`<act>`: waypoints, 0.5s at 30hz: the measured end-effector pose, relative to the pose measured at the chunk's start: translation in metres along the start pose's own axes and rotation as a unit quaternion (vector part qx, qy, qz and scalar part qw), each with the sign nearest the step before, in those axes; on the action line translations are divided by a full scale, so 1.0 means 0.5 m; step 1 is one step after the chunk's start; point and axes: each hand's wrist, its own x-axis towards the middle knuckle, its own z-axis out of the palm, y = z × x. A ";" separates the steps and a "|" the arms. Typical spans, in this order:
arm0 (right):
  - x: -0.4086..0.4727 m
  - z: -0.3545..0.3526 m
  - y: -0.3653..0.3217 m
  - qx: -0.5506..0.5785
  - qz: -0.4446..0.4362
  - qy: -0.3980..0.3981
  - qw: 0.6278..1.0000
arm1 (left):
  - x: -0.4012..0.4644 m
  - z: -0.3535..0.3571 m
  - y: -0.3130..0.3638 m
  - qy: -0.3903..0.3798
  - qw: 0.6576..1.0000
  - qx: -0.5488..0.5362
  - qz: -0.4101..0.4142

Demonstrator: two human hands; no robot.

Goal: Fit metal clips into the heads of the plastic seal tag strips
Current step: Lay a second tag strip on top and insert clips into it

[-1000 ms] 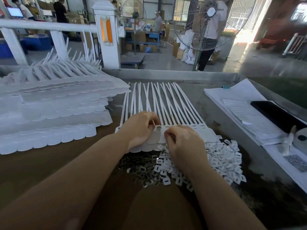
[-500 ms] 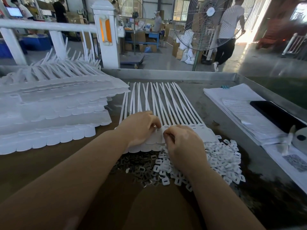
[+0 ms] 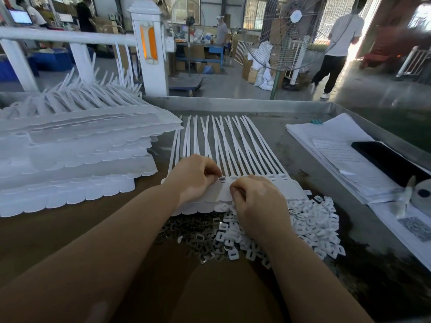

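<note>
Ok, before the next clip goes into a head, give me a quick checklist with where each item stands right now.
1. Strip sheet flat on the table: ok.
2. Left hand steadying the heads: ok, it rests on them.
3. Right hand at the head row: ok, fingers curled there.
4. Clip in the right fingers: cannot tell, hidden.
5. Metal clips within reach: ok, heaped just below the hands.
6. White caps kept apart from the clips: not ok, the piles mix where they meet.
</note>
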 end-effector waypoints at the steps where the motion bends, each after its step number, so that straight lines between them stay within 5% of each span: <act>1: 0.000 0.000 0.000 -0.001 -0.001 0.001 1.000 | -0.001 0.000 0.001 -0.004 1.000 -0.001 0.002; 15: 0.002 0.001 0.001 -0.005 0.002 0.001 1.000 | -0.039 -0.021 0.005 -0.032 0.997 0.017 0.062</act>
